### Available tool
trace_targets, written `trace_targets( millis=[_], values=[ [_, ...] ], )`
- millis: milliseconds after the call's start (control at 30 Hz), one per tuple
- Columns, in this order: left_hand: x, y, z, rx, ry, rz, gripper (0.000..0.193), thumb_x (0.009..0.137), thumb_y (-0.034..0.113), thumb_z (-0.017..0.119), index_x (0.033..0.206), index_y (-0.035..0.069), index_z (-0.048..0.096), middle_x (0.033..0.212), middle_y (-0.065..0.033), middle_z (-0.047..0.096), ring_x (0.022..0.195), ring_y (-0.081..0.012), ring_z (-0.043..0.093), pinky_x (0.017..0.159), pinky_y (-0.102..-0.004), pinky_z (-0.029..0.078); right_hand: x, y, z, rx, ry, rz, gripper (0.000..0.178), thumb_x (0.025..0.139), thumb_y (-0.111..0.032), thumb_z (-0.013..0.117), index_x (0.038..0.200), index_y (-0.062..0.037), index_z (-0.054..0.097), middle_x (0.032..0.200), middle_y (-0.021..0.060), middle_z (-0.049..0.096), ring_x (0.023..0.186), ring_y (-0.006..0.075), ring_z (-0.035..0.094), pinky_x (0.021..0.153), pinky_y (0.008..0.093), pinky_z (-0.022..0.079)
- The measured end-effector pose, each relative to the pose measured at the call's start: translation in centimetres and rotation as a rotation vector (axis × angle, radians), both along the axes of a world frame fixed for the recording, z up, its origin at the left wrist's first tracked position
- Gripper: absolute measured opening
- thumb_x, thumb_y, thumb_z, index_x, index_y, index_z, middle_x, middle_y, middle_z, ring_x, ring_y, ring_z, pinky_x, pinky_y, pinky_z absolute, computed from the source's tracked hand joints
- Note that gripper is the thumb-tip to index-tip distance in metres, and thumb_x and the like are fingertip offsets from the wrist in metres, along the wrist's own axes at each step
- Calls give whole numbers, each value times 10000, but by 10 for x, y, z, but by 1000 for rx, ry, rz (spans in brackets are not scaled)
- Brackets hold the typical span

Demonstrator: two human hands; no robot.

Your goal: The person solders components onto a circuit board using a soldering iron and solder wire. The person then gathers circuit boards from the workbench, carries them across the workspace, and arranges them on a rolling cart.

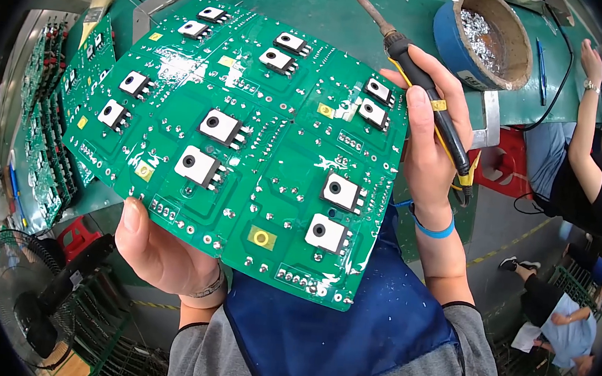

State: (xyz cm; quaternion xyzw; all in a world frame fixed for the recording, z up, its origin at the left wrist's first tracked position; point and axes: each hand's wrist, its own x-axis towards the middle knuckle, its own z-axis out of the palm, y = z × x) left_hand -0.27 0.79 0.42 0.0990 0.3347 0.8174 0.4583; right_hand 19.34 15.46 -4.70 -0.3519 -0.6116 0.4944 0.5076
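Note:
A large green circuit board [286,158] is tilted up in front of me, with several pairs of black-and-silver transistors and rows of solder joints on its face. My left hand [169,259] grips its lower left edge, the thumb on the near corner area and the other fingers hidden underneath. In my right hand [430,138] is a soldering iron [419,77] with a black handle, its dark tip pointing up and left, away from the board. That hand also rests against the board's right edge; whether it bears weight there, I cannot tell.
Beyond the iron, a round blue-sided tub [448,40] holds silvery solder scraps, with a blue pen [541,71] to its right. Stacked circuit boards [48,137] and a brush [101,4] lie left. A fan [26,300] stands lower left; other people [582,169] are at right.

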Motion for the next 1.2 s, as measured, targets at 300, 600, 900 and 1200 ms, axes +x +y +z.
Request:
trace_targets(
  millis=[300,600,900,1200],
  values=[
    [-3,-11,-1,-93,47,8,540,928,344,363,1359,21,397,1316,-209,490,1145,-398,534,919,-594,462,-1,-1,1,-8,-3,9,312,936,-77,503,1230,25,505,1175,137,571,1010,216,637,854,284,496],
    [-4,-5,-1,-31,-57,-29,537,863,252,455,1297,-64,427,1203,-218,574,1062,-322,603,911,-474,493,1,-6,13,-2,-40,23,323,936,-68,508,1246,23,494,1178,135,562,1026,212,631,849,269,487],
    [-3,0,-1,10,-95,-125,593,831,305,443,1298,-60,438,1241,-236,540,1078,-359,585,906,-524,488,2,-5,15,37,-30,17,313,931,-91,536,1223,19,521,1154,134,586,1007,209,641,826,262,497],
    [-8,-1,-4,-98,-9,-119,483,861,319,423,1222,15,523,1189,-170,588,1007,-325,620,849,-500,521,3,-6,17,75,-53,-3,308,925,-96,548,1215,7,532,1136,138,607,993,205,649,823,264,502]
  ],
)
